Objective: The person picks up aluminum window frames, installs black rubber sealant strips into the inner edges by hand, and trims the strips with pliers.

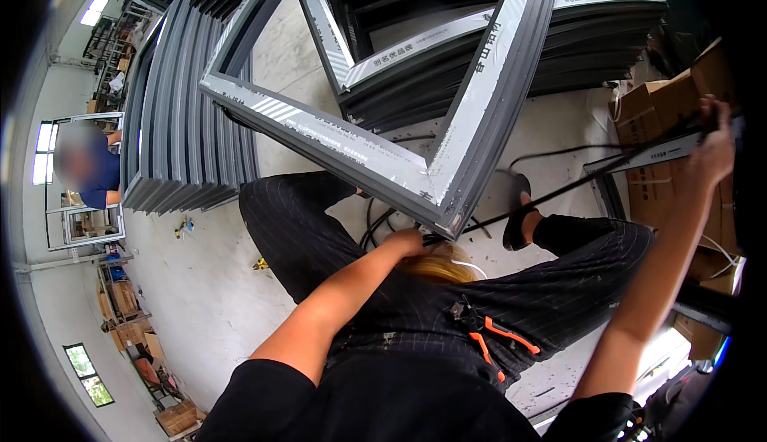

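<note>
A dark grey window frame (319,134) with pale protective film stands tilted before me, its near corner low between my knees. My left hand (406,243) is closed beside that corner, on a black rubber strip (559,192). From there the strip runs taut up to the right, where my raised right hand (713,145) grips its other stretch. What lies inside the left fingers is mostly hidden. More black strip lies in loops on the floor by the corner. Orange-handled pliers (511,336) rest on my lap.
Stacked dark frames stand at the left (184,114) and behind the tilted frame (447,74). Cardboard boxes (651,114) are piled at the right, next to another frame piece (659,154). A yellow-handled tool (261,264) lies on the floor. Another person (92,162) is at the far left.
</note>
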Demonstrator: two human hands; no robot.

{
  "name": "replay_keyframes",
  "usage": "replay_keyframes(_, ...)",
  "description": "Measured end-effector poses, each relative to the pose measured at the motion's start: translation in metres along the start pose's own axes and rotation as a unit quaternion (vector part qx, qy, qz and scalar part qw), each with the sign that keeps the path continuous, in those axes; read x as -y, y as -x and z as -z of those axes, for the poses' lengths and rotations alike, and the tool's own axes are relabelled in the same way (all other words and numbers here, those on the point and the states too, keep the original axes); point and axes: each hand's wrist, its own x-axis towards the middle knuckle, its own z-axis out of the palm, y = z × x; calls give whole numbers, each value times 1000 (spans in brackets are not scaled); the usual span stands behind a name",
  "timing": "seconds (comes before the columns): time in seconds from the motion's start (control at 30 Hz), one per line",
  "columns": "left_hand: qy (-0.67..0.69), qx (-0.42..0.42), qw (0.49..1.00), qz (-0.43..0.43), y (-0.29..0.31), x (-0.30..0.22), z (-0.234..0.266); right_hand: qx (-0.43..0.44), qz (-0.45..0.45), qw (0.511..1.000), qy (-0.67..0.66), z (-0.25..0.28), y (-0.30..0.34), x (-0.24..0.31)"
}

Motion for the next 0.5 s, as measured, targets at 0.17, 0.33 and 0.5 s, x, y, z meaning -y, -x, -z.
replay_keyframes(0.17,103,-214,970,-45,-20,-19,1,166,2,979,120,30,-90,-4)
replay_keyframes(0.33,386,-333,850,-131,-43,-86,45,291,-171,922,192,10,39,-71)
replay_keyframes(0.5,586,-304,707,-252,-29,-186,68,579,-384,655,299,26,215,-99)
